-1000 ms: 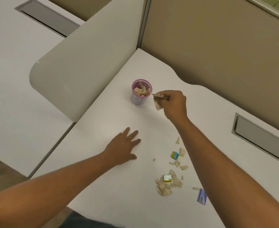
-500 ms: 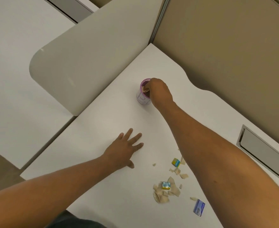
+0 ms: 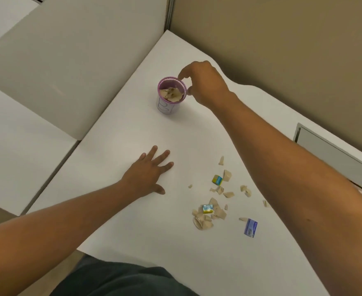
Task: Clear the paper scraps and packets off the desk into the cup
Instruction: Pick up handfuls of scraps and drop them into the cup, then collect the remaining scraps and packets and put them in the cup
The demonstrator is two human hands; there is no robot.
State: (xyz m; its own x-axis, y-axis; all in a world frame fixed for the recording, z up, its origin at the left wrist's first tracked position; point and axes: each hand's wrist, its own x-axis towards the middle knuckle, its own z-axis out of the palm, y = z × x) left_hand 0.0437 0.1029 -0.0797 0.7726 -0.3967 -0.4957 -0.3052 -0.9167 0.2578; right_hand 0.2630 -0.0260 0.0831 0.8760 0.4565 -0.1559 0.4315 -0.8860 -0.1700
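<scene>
A purple-rimmed cup [image 3: 168, 104] stands on the white desk [image 3: 133, 129], with beige paper scraps inside. My right hand [image 3: 203, 84] hovers just right of the cup's rim, fingers apart and curled, holding nothing. My left hand [image 3: 149, 173] lies flat on the desk, fingers spread, in front of the cup. Several beige paper scraps [image 3: 205, 216] lie scattered near the front right. Among them are two small yellow-and-blue packets [image 3: 217, 180] [image 3: 208, 208] and a blue packet [image 3: 250, 227].
A grey rounded divider panel [image 3: 69, 60] rises on the left, and a tan partition wall [image 3: 282, 50] stands behind the desk. A recessed grey cable slot [image 3: 333, 157] sits in the desk at right. The desk's front edge runs just before my dark trousers [image 3: 116, 278].
My right hand carried a paper scrap to the cup, dropped it in, and has drawn back to the rim's right side, empty. My left hand stayed flat on the desk.
</scene>
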